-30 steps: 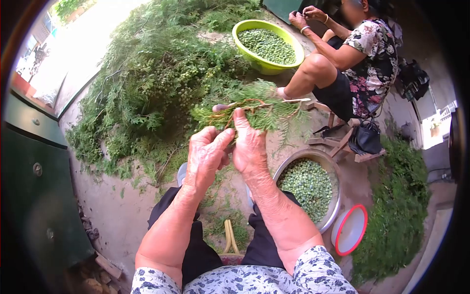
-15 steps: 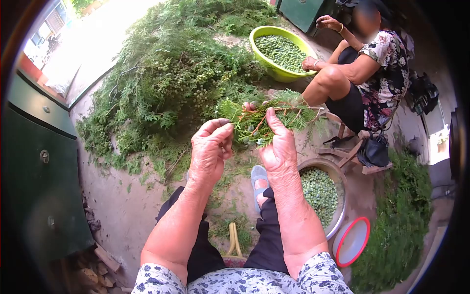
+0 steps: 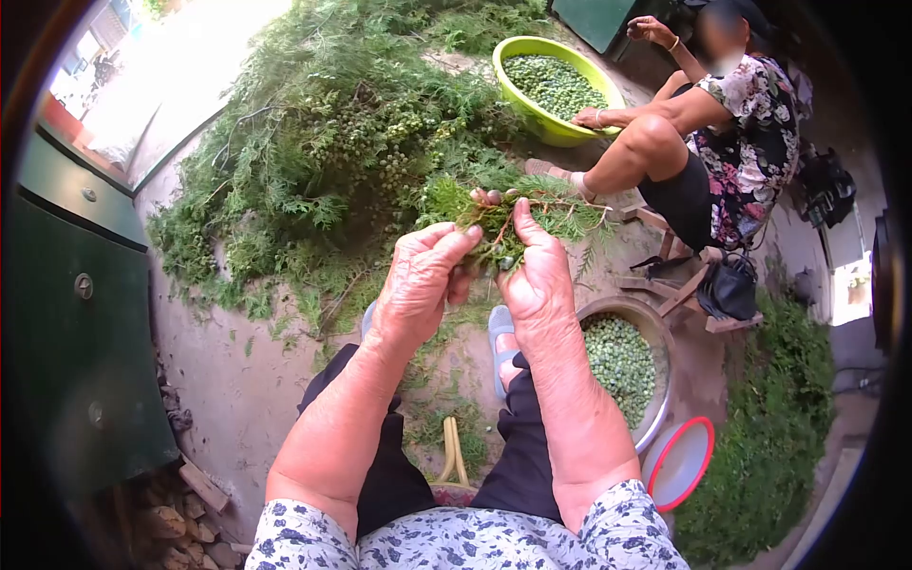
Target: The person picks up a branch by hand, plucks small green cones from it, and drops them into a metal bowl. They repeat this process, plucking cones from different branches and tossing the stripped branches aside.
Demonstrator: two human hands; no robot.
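A feathery green conifer sprig with reddish-brown stems [image 3: 496, 245] is being held above the middle of the grey-brown floor [image 3: 237, 389], its foliage blending into the big green branch heap [image 3: 313, 152] beyond it. The right hand [image 3: 535, 271] is gripping it, thumb in front, the other fingers mostly hiding behind. The left hand [image 3: 423, 275] is bringing thumb and fingertips together at the sprig's left side; whether they are pinching anything, I cannot tell. The right forearm is covering part of a round grey metal basin [image 3: 659, 399]. Two basins are holding green berries, too many to count: this one and a yellow-green plastic basin [image 3: 537, 122] towards the floor's far edge. One red-rimmed whitish bowl [image 3: 682, 465] is tilting near the floor's right edge. The sprig's long axis is running crosswise, thin twigs pointing right.
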